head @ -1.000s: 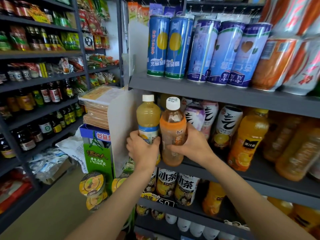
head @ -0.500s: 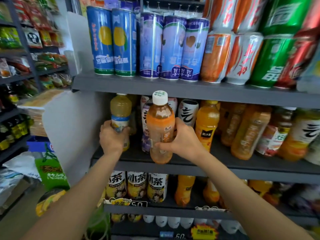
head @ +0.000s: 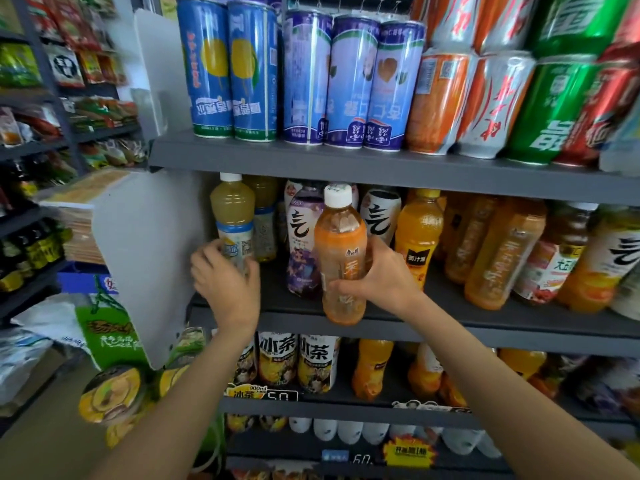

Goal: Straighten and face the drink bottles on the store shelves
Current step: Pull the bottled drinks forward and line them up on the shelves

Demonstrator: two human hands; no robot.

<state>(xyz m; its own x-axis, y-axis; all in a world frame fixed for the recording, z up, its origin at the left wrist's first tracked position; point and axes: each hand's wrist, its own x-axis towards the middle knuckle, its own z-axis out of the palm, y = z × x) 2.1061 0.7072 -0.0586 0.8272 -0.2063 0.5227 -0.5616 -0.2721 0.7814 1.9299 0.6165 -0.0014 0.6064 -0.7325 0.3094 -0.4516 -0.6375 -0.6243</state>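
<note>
At the centre of the frame, the right hand wraps its fingers around the lower half of an orange tea bottle, holding it upright at the front lip of the middle shelf, base apparently just off the edge. Left of centre, the left hand grips the base of a pale yellow bottle standing on that shelf beside the white side panel. The step appears to be seating both bottles. Next, each likely needs setting down, label forward, aligned with neighbouring bottles.
</note>
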